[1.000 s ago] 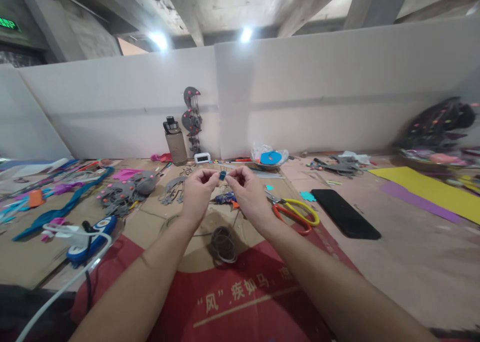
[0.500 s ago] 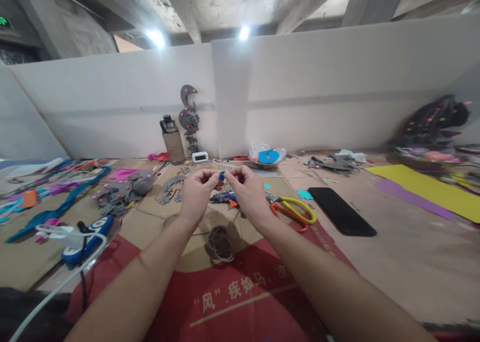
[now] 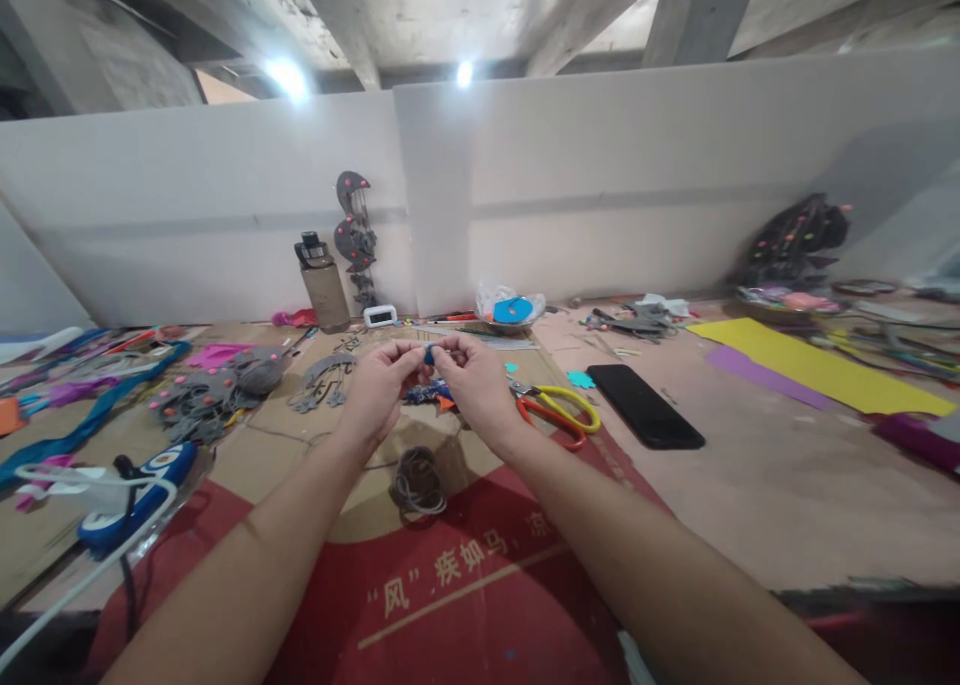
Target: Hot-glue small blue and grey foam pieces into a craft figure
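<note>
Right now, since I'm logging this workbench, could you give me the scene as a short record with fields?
Hands: left hand and right hand together, fingertips pinching a blue piece
Nearer the wearer: cord coil on cardboard
Right: scissors, then phone
Far right: yellow sheet
Left: grey cut-outs with pink dots
Back: bottle, upright
Unclear: blue piece's shape, mostly covered by fingers

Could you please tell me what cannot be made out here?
In the head view:
Blue piece: mostly covered by the fingers, shape unclear.
Dark-blue bundle: partly hidden behind the right hand.
White device: too small to read.
Purple item: cut off by the picture's right edge.
</note>
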Motion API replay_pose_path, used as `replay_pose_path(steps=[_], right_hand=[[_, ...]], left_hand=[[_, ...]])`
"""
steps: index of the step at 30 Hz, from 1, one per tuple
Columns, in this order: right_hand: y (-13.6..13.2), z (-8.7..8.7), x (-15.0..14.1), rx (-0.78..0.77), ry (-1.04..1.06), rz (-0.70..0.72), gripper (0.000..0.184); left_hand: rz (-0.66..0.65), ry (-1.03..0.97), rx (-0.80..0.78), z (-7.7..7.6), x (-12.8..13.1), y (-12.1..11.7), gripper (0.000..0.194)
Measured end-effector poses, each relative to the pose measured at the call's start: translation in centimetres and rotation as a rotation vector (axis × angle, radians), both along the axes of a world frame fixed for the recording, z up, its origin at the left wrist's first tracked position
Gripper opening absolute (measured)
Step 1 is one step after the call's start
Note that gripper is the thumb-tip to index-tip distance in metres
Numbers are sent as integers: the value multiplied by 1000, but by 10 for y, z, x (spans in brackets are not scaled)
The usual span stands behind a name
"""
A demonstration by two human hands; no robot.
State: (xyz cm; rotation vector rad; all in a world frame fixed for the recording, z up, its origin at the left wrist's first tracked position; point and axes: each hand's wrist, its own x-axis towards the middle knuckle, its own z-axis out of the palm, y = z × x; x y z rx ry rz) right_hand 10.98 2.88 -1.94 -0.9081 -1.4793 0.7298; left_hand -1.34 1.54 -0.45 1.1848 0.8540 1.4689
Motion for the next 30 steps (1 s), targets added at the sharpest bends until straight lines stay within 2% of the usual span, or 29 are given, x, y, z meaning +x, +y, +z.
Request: replay_pose_path(steps=[5, 11, 17, 19, 22, 25, 30], right_hand=[[5, -3, 5, -80, 69, 19, 19], [6, -10, 4, -27, -17, -20, 21], [-1, -11, 1, 37, -114, -37, 21], [-3, -12, 0, 24, -104, -39, 21], [-3, -14, -2, -16, -127, 0, 25], [-2, -14, -3, -6, -213, 105, 19], [-13, 2, -3, -92, -103, 286, 22]], left_hand=[[-65, -15, -59, 1, 1, 0, 28], [-56, 76, -63, 3, 0, 0, 30], [194, 470, 165, 4, -2, -7, 18], [257, 523, 210, 3, -4, -6, 18], [339, 484, 214, 0, -15, 4, 18], [465, 468, 225, -3, -32, 18, 15], [602, 311, 162, -10, -59, 39, 14]])
